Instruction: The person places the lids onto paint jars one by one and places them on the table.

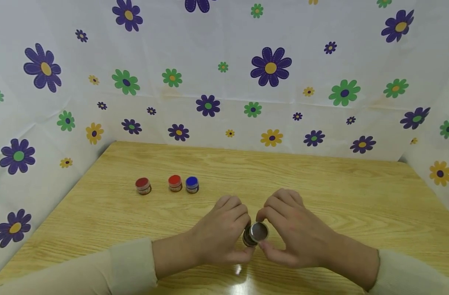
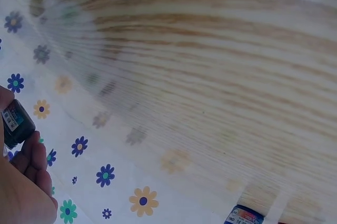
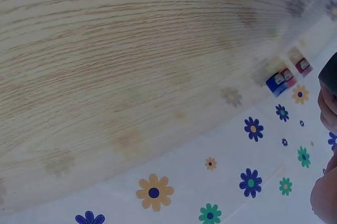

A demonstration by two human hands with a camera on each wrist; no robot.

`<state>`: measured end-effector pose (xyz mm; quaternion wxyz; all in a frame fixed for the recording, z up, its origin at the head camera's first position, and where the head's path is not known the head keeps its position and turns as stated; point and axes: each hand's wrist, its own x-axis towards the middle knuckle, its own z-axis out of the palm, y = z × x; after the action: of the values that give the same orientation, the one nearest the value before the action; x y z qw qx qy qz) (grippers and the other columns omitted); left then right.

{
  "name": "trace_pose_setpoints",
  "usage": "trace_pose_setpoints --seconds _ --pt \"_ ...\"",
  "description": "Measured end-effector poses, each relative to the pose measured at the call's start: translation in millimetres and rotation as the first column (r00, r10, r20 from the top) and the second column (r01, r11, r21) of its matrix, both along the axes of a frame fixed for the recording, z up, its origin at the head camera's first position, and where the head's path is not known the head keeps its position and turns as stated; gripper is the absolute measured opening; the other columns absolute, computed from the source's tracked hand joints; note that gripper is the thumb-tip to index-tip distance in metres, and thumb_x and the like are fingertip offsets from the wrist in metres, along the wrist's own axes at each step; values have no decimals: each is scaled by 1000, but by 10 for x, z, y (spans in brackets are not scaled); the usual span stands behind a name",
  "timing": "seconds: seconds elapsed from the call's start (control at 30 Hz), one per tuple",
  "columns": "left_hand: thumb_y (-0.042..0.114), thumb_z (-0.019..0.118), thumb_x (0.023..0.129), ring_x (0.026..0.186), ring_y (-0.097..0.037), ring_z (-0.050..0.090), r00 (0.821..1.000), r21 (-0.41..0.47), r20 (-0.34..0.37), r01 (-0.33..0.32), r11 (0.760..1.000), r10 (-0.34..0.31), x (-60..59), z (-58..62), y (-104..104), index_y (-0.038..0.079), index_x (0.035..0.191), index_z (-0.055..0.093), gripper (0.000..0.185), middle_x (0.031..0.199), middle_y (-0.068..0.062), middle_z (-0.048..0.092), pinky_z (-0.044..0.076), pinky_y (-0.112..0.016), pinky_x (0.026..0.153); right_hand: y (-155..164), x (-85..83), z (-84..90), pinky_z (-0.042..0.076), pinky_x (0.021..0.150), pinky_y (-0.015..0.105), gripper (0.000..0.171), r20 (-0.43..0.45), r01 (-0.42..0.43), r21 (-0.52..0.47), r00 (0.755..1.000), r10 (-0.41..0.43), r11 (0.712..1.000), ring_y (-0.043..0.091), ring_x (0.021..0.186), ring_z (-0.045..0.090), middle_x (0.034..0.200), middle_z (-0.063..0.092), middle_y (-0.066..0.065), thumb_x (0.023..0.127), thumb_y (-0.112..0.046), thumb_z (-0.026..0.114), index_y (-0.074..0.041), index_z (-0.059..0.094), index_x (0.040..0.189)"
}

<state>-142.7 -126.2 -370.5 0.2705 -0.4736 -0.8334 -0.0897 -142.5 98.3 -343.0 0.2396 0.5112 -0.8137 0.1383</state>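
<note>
Low over the front of the table, my left hand [image 1: 224,231] grips a small dark paint jar [image 1: 248,238] between thumb and fingers. The left wrist view shows the jar [image 2: 19,123] tilted, with a printed label on its side. My right hand [image 1: 296,229] pinches a round lid [image 1: 259,231] by its edge, thumb at the near side and fingers at the far side. The lid has a pale rim and a grey face turned up, and overlaps the jar's right side in the head view. Only part of the right hand [image 3: 327,111] shows in the right wrist view.
On the wooden table [image 1: 320,184], a dark red-lidded jar [image 1: 143,185] stands to the left. A bright red-lidded jar [image 1: 175,183] and a blue-lidded jar [image 1: 192,184] stand side by side right of it. A flower-patterned cloth [image 1: 217,41] encloses the back and sides.
</note>
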Motion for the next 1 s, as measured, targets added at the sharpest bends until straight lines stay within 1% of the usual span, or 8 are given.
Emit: trace_pose_setpoints --seconds 0.17,0.27,0.47,0.57,0.77,1.0 --pt "40 74 69 84 -14 45 1000 16 20 5 1000 -5 13 5 9 16 80 59 30 80 7 54 37 -30 84 -25 7 -14 32 85 35 29 -3 -15 3 1000 15 1000 15 95 44 91 51 -7 74 -30 66 -15 61 98" --pt "40 74 69 84 -14 44 999 26 34 6 1000 -6 20 4 15 16 79 59 30 79 7 53 36 -30 84 -31 8 -25 32 85 35 29 1 -21 3 1000 21 1000 15 95 44 91 51 -7 74 -30 66 -15 61 98" --pt "41 76 68 83 -13 44 1000 40 27 3 999 -4 29 1 33 15 78 59 32 78 8 53 37 -29 83 -39 3 -46 33 86 35 30 3 -29 9 1000 29 1000 14 95 45 92 51 -8 75 -32 67 -15 61 99" --pt "41 76 66 82 -13 44 1000 41 24 -2 999 1 31 9 42 15 77 59 33 77 8 53 37 -29 82 -43 1 -56 32 86 35 29 -11 -25 16 1000 25 1000 14 95 45 91 51 -8 77 -33 67 -15 61 98" --pt "41 76 66 82 -12 44 999 39 43 -21 999 19 41 26 56 16 78 59 32 77 8 54 37 -28 82 -45 2 -69 32 85 35 27 -43 7 20 999 -6 1000 14 92 45 89 50 -8 85 -41 62 -16 60 95" --pt "41 75 66 83 -12 45 998 33 44 -43 999 42 50 30 65 16 78 60 32 78 8 57 37 -28 82 -55 2 -80 33 85 35 30 -60 49 -4 997 -49 999 14 89 44 85 50 -9 90 -47 58 -18 59 91"
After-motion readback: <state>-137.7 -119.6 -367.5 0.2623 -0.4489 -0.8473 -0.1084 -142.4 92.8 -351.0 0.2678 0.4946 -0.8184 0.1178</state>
